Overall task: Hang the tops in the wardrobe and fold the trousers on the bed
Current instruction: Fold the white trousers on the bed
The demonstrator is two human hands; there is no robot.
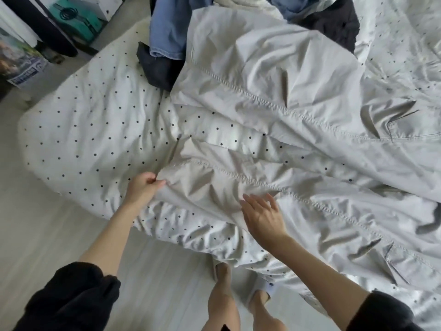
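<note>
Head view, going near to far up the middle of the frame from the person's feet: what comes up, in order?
Feet on the floor → dotted bedding edge → right hand flat on the near leg of the pale grey trousers → strip of dotted bedding → far trouser leg → blue denim.

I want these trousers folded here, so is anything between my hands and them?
No. The left hand already pinches a leg end of the grey trousers, and the right hand lies open on them.

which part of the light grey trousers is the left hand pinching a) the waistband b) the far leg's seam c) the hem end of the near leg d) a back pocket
c, the left hand grips the hem end of the near leg of the light grey trousers, while the right hand lies open and flat on that same leg.
</note>
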